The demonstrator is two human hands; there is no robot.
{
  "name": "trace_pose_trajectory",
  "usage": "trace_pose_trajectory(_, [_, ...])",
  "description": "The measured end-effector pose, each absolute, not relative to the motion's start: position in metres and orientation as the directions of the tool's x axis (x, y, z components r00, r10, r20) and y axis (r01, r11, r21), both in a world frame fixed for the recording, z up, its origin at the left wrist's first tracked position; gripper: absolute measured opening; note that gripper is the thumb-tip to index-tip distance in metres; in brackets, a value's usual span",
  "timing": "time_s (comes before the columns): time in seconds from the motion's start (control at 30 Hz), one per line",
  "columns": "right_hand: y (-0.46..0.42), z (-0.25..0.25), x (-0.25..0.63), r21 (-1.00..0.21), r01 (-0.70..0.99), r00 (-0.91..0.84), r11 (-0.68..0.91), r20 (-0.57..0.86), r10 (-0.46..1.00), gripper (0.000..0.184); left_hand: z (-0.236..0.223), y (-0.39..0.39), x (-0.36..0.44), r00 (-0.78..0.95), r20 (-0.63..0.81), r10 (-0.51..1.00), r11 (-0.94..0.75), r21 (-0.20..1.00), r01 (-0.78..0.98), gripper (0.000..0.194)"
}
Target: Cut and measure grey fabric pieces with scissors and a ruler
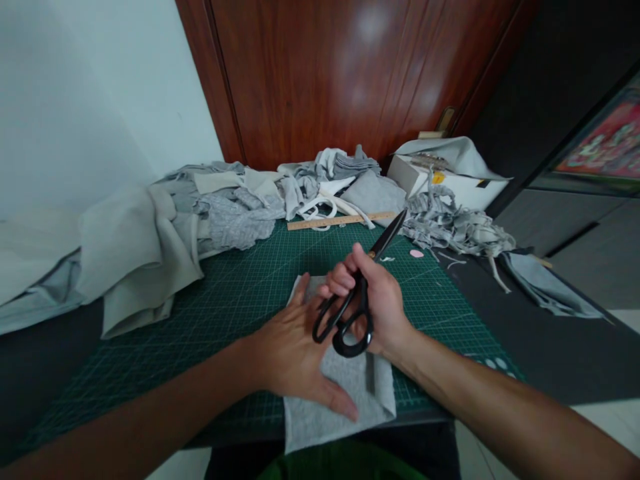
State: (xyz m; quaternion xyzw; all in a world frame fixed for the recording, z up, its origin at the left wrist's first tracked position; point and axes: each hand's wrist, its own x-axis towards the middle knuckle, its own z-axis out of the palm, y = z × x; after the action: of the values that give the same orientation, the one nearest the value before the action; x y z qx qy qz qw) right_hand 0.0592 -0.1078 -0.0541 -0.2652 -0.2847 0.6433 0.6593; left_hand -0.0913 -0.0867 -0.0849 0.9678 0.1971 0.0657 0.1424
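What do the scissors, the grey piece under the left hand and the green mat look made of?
Scissors: probably metal with a black coated finish, glossy on the handle loops. Grey piece: soft cloth, perhaps felt or knit, matte and fuzzy, one edge folded over. Green mat: likely rubbery plastic, matte, printed with a fine grid.

Both bare forearms reached forward from the bottom edge and converged near the middle. The left hand [293, 353] lay palm down, flat, fingers spread and pointing away and to the right. The right hand [373, 303] was raised just above it, fingers curled closed in a grip, knuckles turned up and thumb forward.
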Motion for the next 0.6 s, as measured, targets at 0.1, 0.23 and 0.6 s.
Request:
trace_pose_trajectory(0.1, [-0.114,-0.077,0.076,-0.736,-0.676,-0.039,-0.020,0.008,0.999,0.054,-0.084,-0.082,-0.093,0.928,0.043,0.370,-0.881,0.332,0.336,0.119])
trace_pose_trajectory(0.23, [-0.118,-0.083,0.103,-0.856,-0.500,-0.207,-0.134,-0.033,0.978,0.050,-0.081,-0.071,-0.096,0.927,0.002,0.374,-0.884,0.302,0.356,0.113])
trace_pose_trajectory(0.6, [-0.123,-0.050,0.151,-0.834,0.547,-0.508,0.070,-0.265,0.820,0.032,-0.083,-0.058,-0.102,0.919,-0.038,0.391,-0.891,0.233,0.389,0.107])
